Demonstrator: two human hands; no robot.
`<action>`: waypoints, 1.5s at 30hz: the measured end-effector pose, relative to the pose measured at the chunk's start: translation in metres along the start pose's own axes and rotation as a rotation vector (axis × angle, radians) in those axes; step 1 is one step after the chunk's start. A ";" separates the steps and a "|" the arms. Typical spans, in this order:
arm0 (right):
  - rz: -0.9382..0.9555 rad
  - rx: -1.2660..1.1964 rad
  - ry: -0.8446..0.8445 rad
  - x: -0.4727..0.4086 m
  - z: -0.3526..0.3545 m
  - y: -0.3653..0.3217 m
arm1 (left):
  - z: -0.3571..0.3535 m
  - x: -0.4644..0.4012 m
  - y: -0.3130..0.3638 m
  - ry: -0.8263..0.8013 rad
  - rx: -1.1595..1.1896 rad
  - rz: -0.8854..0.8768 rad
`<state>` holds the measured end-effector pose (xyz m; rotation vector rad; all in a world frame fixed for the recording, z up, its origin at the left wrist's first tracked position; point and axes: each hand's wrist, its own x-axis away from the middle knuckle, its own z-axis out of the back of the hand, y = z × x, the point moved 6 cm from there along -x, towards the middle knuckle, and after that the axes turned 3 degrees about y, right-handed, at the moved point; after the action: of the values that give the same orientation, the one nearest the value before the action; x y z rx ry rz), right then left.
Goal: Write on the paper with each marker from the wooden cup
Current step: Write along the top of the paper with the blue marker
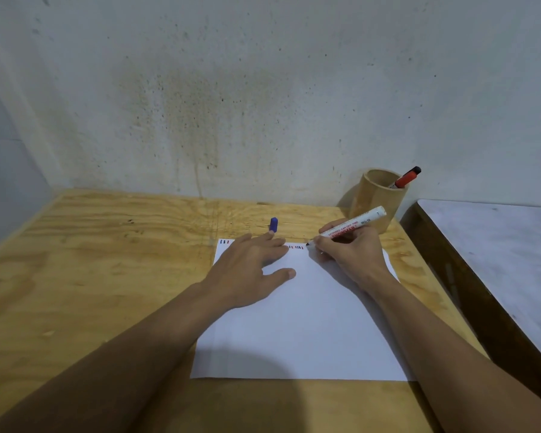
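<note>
A white sheet of paper [300, 326] lies on the plywood table, with short red and blue strokes along its far edge. My right hand [350, 248] grips a white marker [353, 225], its dark tip touching the paper beside the strokes. My left hand [253, 270] lies flat with fingers spread on the paper's far left part. A blue marker cap [273, 225] stands just past my left fingertips. The wooden cup [377, 203] stands behind my right hand, with a red-capped marker [406, 178] leaning in it.
The plywood table [107, 260] meets a stained wall at the back. To the right, across a narrow gap, stands a second table with a pale top [497, 251] and a dark frame.
</note>
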<state>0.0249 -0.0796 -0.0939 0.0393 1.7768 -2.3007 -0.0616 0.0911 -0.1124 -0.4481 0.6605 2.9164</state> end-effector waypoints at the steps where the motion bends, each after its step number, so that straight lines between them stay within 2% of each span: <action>1: 0.000 -0.003 -0.001 0.000 0.000 0.000 | 0.000 0.000 0.000 -0.002 -0.006 0.009; 30: 0.028 0.002 -0.055 -0.002 -0.004 0.003 | 0.005 0.001 0.005 -0.004 0.010 0.059; 33: 0.026 -0.055 -0.025 -0.002 -0.001 0.003 | 0.009 0.001 0.001 0.016 0.245 0.197; 35: -0.004 -0.117 0.005 -0.003 0.002 0.005 | 0.020 -0.004 -0.005 0.161 0.442 0.337; 37: -0.043 -0.184 0.029 -0.005 0.005 0.008 | 0.028 -0.015 -0.015 0.333 0.437 0.433; 38: -0.059 -0.204 0.038 -0.006 0.006 0.010 | 0.029 -0.022 -0.019 0.360 0.413 0.458; 42: -0.122 -0.295 0.025 -0.006 0.005 0.007 | 0.020 -0.047 -0.023 0.252 0.393 0.477; 45: -0.194 -0.440 -0.008 -0.006 0.003 0.000 | 0.017 -0.055 -0.023 0.249 0.425 0.491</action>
<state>0.0307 -0.0819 -0.0920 -0.2266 2.3290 -1.9639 -0.0096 0.1163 -0.0893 -0.6797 1.5880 3.0298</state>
